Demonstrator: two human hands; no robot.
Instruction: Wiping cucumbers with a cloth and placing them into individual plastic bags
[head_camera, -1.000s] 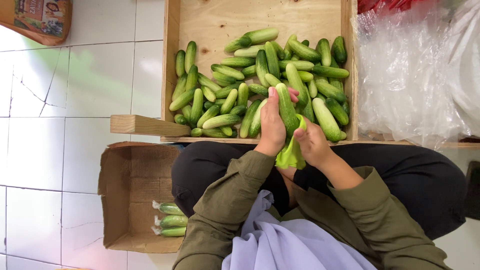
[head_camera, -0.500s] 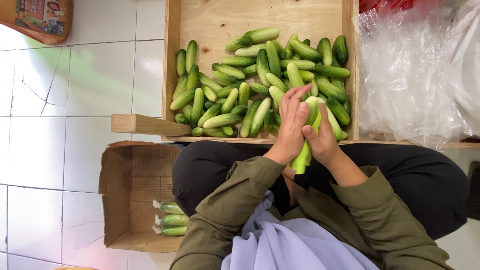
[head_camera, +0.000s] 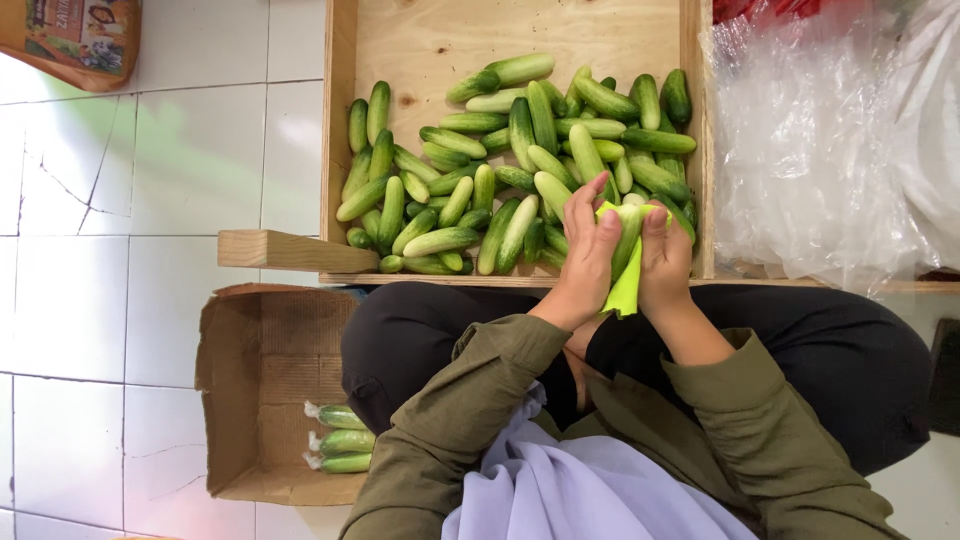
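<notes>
At the far left a white tiled floor (head_camera: 150, 170) shows, with a printed brown package (head_camera: 75, 40) cut off at the top corner. Lower down sits an open cardboard box (head_camera: 250, 380) holding three wrapped cucumbers (head_camera: 340, 440) stacked against its right wall. Above it a wooden crate (head_camera: 340, 120) carries a loose pile of green cucumbers (head_camera: 480, 160), and a wooden block (head_camera: 290, 250) juts from its near left corner.

Over the crate's near edge the left hand (head_camera: 588, 255) is closed around one cucumber (head_camera: 628, 235), fingers curled over its upper end. A bright yellow-green cloth (head_camera: 625, 290) lies around that cucumber and hangs down between the palms; whether it is cloth or a soft film is hard to judge here. The right hand (head_camera: 665, 262) grips the same cucumber from the other side, thumb pressed to the wrap.

Olive sleeves (head_camera: 470, 400) and dark trousers (head_camera: 420, 330) fill the foreground. At the right lies crumpled clear plastic sheeting (head_camera: 820, 150).
</notes>
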